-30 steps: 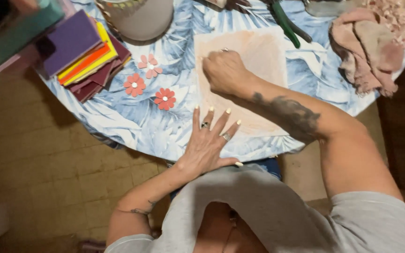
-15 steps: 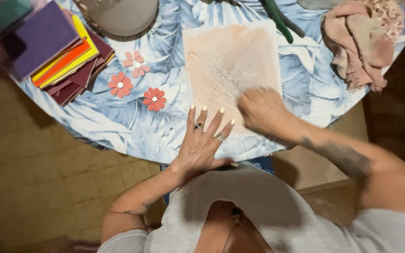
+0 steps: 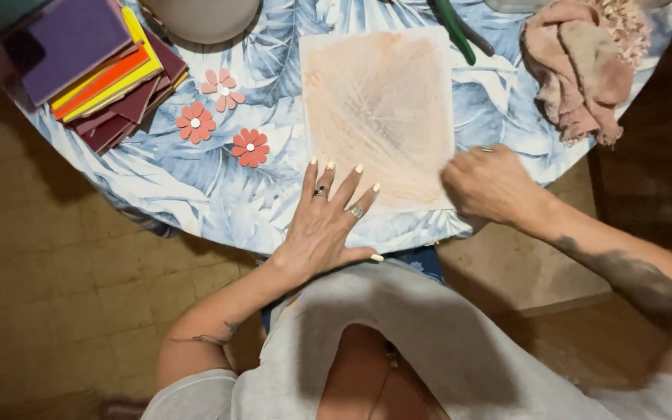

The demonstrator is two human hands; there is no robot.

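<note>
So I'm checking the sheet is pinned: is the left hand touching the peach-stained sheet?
Touching. The head view shows the left hand flat on the table, its fingertips overlapping the lower-left edge of the peach-stained sheet.

My round worktop (image 3: 219,194), seen from above, is covered by a cloth printed with blue and white leaves. Below and to the left of its edge lies a floor (image 3: 64,272) of square brownish tiles, dim and in shadow. To the right, beneath the worktop's edge, a paler tan patch of floor (image 3: 507,272) shows, bordered by a dark brown area (image 3: 655,179). Light falls evenly on the cloth; the surroundings stay dark.
</note>
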